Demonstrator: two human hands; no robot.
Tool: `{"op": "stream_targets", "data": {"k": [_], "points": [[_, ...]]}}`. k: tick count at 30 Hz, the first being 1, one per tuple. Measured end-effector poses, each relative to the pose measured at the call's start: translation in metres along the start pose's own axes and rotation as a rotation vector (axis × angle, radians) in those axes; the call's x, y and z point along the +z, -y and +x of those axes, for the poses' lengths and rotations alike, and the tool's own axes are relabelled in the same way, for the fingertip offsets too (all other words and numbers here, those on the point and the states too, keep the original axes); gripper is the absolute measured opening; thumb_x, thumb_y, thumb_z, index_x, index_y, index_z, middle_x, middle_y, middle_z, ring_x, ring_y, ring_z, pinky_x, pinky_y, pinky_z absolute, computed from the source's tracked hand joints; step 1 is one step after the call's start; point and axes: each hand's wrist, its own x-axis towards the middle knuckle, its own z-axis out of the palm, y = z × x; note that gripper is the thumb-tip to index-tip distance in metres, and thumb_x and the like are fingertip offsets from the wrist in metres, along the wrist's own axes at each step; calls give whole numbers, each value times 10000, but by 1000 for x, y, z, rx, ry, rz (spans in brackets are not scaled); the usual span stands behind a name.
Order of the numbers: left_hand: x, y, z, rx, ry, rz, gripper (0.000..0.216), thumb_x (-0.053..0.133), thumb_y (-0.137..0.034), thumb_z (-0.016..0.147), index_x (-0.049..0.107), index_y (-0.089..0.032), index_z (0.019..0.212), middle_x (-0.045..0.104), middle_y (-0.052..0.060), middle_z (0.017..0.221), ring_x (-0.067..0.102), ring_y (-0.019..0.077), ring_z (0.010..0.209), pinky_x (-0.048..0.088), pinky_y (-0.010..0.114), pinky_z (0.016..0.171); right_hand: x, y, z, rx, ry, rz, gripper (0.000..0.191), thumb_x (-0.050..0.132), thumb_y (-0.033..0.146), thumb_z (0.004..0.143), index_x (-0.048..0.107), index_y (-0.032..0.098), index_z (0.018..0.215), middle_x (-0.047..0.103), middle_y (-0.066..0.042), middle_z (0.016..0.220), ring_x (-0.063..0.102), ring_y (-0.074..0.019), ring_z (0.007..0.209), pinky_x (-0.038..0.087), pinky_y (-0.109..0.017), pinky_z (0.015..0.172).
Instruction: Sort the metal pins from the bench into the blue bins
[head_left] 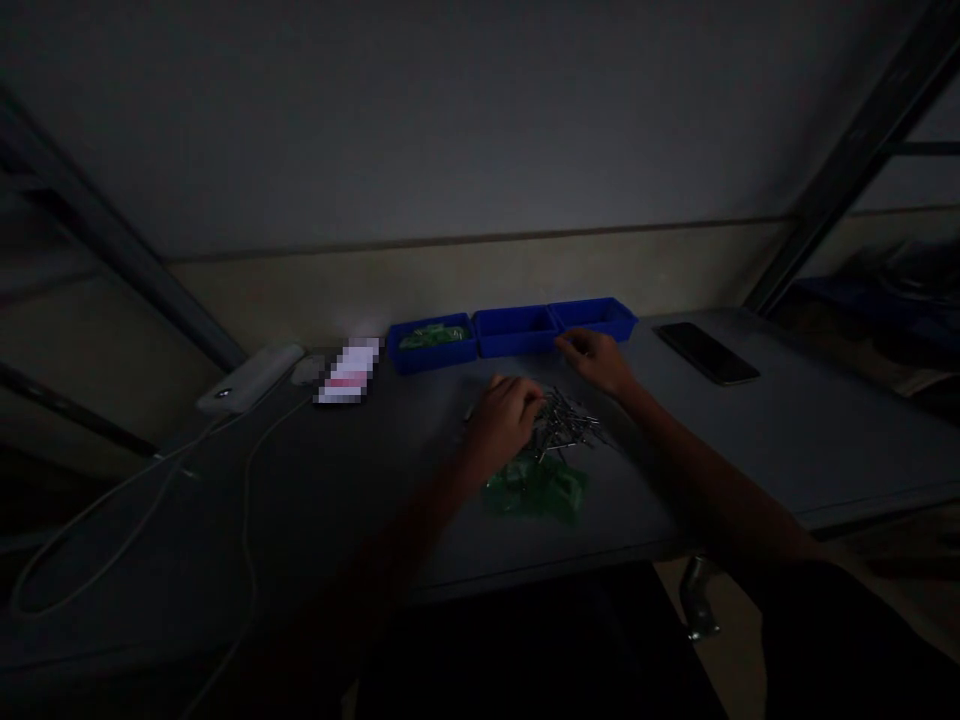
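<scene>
My left hand (506,415) is at the left edge of a loose pile of thin, shiny metal pieces (562,425), its fingers curled together. Whatever it grips, if anything, is hidden. Just in front of the blue bins, my right hand (598,362) has thumb and fingertips pinched; anything between them is too small and dark to name. Small green plastic bags (536,488) lie on the near side of the pile. A left blue bin (435,358) holds green bagged items. Beside it stand a middle blue bin (514,347) and a right blue bin (619,325).
A lit phone (349,372), its screen blurred out, lies left of the bins, near a white power strip (251,380) with cables trailing across the grey tabletop (360,460). A dark phone (707,353) rests at the right. Metal frame posts (832,190) flank the table.
</scene>
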Motion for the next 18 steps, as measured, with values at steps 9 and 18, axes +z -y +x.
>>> {"op": "stream_targets", "data": {"k": [9,18], "points": [[-5,35,9,-177,-140,-1,224,445,-185,878,632,-164,756,689,47,795,604,177,797,429,312,808,23,38,-25,-225,173,273,186,537,309,786,627,148,763,617,-14,658,517,-114,577,368,-224,555],[-3,32,8,-134,-133,-4,222,455,-217,880,646,-167,780,695,37,789,610,165,782,438,292,792,17,38,-24,-240,127,117,295,445,359,855,546,165,656,531,12,565,456,-103,536,303,-230,529]]}}
